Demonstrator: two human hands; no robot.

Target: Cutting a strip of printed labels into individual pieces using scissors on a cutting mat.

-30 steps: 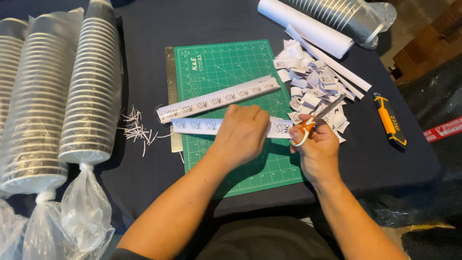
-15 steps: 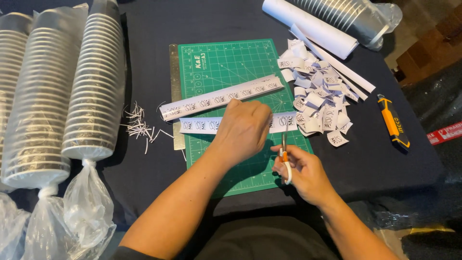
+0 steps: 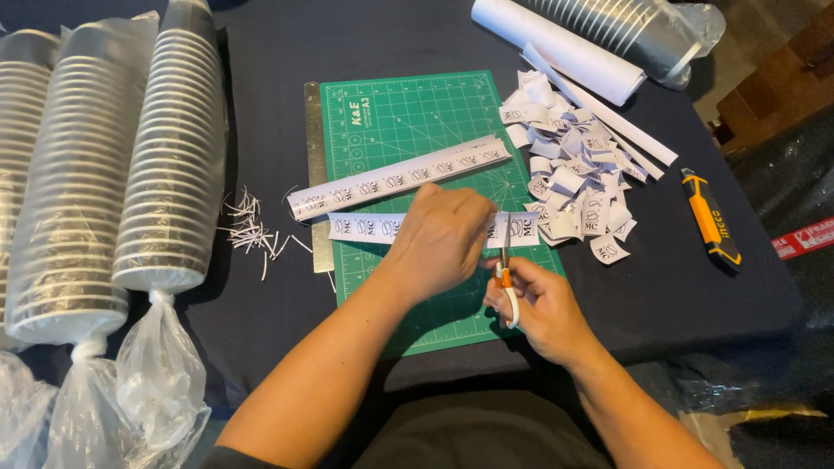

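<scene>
The head camera looked down on a dark table [image 3: 660, 295]. Long stacks of cups in plastic bags [image 3: 165, 165] lay along its left edge. A green cutting mat [image 3: 408, 113] sat in the middle. A pile of small cut paper pieces [image 3: 573, 178] lay just off the mat's right edge. The left hand [image 3: 439, 239] pressed flat on a printed paper strip [image 3: 365, 227] lying across the mat. The right hand [image 3: 539, 308] was closed around scissors [image 3: 506, 269], whose blades met the strip near the mat's right edge.
</scene>
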